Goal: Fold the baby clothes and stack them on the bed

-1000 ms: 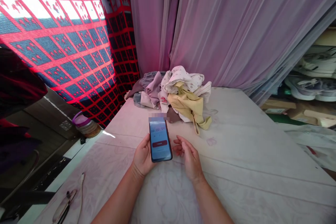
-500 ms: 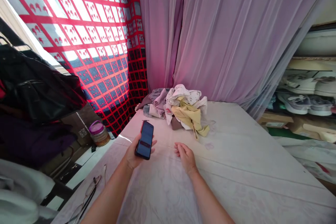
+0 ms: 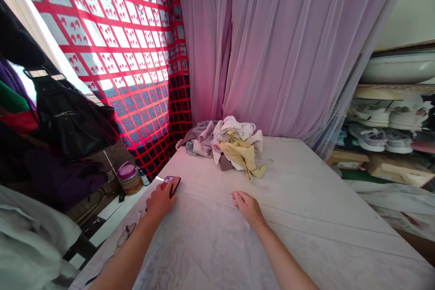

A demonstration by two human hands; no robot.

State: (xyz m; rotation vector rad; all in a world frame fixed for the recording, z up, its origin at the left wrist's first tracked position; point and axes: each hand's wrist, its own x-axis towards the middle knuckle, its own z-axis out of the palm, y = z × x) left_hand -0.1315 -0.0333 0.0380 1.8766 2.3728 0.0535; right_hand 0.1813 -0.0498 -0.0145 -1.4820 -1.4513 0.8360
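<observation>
One hand, the left hand (image 3: 161, 200), is clasping the phone (image 3: 174, 182); a light, level hold is serving best. The right hand (image 3: 248, 208) is holding nothing, fingers curled together.

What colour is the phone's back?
Dull red; the phone shows it best in the head view.

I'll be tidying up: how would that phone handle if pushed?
The phone will probably stay rigid, being a flat slab. With broad faces, it seems unlikely to roll. Its smooth-looking back may feel slippery under the left hand.
</observation>
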